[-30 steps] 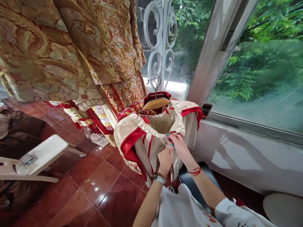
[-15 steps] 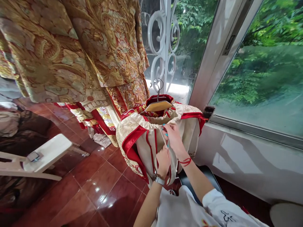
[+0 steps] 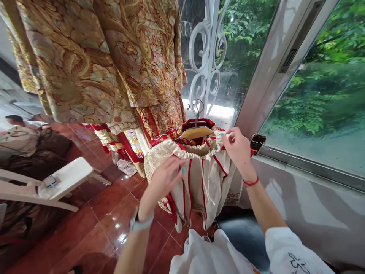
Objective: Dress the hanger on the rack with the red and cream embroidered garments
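The garment [image 3: 205,179], cream with red trim, is hung from one wooden hanger [image 3: 196,132], which is hooked on the white grille [image 3: 209,57] at 12 o'clock. Its long axis runs straight down from 12 to 6, and its gathered rim [image 3: 185,146] is spread wide below the hanger. It is flanked by two hands, so that it lies between them and just ahead of both. The right hand [image 3: 239,150] is held at the rim's 2 o'clock side, with thumb and fingers pinched closed on the gathered edge; this hand is the nearer to the hanger. The left hand [image 3: 165,177] is seen at the rim's 8 o'clock side, against the cloth, with fingers half curled, but it is blurred and a grip cannot be made out. One phone [image 3: 256,142] is propped on the sill [image 3: 313,167] just past the right hand. Gold robes [image 3: 85,68] are hung at 10 o'clock, and one white bench [image 3: 65,179] is seen at 9 o'clock, well apart.
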A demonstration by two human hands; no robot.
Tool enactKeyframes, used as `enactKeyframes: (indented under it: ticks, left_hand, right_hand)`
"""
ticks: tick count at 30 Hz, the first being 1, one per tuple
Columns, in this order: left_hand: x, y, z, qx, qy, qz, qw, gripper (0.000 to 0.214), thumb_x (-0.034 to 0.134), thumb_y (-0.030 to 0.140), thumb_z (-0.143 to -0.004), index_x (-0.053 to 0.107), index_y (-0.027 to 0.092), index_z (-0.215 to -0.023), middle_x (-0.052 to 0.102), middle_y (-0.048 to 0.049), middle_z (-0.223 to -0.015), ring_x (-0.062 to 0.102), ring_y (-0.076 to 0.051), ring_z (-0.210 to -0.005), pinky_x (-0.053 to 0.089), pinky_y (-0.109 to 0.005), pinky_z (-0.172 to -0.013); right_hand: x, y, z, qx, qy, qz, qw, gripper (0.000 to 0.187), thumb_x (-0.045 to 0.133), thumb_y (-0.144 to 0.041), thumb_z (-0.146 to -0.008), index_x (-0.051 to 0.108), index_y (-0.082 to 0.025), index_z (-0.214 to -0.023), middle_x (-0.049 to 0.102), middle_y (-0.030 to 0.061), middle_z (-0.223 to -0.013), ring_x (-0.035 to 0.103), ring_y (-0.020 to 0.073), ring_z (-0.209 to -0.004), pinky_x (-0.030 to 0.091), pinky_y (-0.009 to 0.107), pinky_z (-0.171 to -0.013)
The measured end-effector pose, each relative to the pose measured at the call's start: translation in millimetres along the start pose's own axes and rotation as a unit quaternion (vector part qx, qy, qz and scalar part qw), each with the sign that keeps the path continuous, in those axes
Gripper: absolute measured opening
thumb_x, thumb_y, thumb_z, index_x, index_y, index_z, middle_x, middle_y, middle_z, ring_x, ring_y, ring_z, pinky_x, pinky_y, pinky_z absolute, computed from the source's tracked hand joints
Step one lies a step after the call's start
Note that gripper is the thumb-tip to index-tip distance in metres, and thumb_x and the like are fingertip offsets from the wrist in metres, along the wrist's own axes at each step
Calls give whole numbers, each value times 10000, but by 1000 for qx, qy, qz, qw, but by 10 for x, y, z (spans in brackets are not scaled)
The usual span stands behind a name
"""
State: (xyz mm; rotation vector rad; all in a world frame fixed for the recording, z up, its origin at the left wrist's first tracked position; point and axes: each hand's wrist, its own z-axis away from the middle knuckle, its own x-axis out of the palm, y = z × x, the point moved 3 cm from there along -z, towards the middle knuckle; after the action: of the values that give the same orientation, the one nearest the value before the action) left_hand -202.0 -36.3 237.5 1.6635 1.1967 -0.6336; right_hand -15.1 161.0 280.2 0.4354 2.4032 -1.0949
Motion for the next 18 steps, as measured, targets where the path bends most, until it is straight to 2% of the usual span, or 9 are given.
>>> enactKeyframes:
  ticks: [2,5,8,11,12,14,16,18]
  left_hand:
    - [-178,-121,-318,78,2,-129,989,357,407,340,-968,596,222,-1247,620,-87,-1205,534,-267,-1183,383,-492,-1039]
    - [-160,-303,-632,162,-63,-253,952,355,373,366,-985,615,190,-1177,622,-99,-1180,531,-267,-1168,361,-472,-1035]
    - [-98,-365,-744,202,-96,-293,930,409,335,441,-995,645,173,-996,657,-89,-978,570,-261,-1014,358,-438,-988]
    - [-93,-294,-774,239,-110,-252,931,431,309,387,-1012,618,190,-786,645,-59,-774,567,-228,-846,340,-390,-926]
    - [-99,-258,-783,245,-109,-228,936,434,300,357,-1017,598,193,-747,638,-50,-735,558,-214,-797,335,-376,-899]
    - [-101,-192,-803,245,-101,-182,947,429,283,329,-1022,566,196,-728,633,-33,-708,535,-188,-717,324,-359,-852]
    - [-75,-148,-827,233,-91,-143,957,426,265,328,-1025,538,197,-726,627,-15,-697,510,-169,-661,316,-349,-818]
    - [-21,-127,-852,224,-82,-121,964,423,253,315,-1023,520,198,-717,620,-9,-683,492,-161,-625,309,-346,-782]
  right_hand:
    - [98,-31,-175,-19,-35,102,994,208,572,-398,-852,520,-206,-791,536,-5,-645,498,166,-601,330,280,-607]
    - [159,6,-334,-43,-88,177,979,198,598,-288,-811,478,-210,-674,507,-2,-593,455,155,-553,290,280,-579]
    - [119,74,-479,-79,-167,104,977,226,543,-194,-783,443,-208,-581,480,-22,-530,413,123,-505,278,266,-551]
    - [77,102,-630,-19,-221,-37,974,225,486,-189,-784,460,-205,-561,480,-35,-474,439,115,-459,307,250,-516]
    - [69,87,-659,8,-212,-65,975,219,478,-188,-782,471,-204,-564,482,-36,-463,451,118,-451,317,250,-509]
    - [49,17,-652,28,-140,-79,987,211,480,-186,-781,482,-204,-571,493,-32,-473,466,126,-464,329,257,-518]
    - [31,-73,-541,9,-41,-60,997,225,483,-198,-804,470,-208,-580,495,-26,-508,451,131,-497,322,268,-540]
    - [53,-132,-361,-18,10,-33,999,248,473,-216,-838,435,-216,-593,459,-30,-525,400,132,-508,294,279,-550]
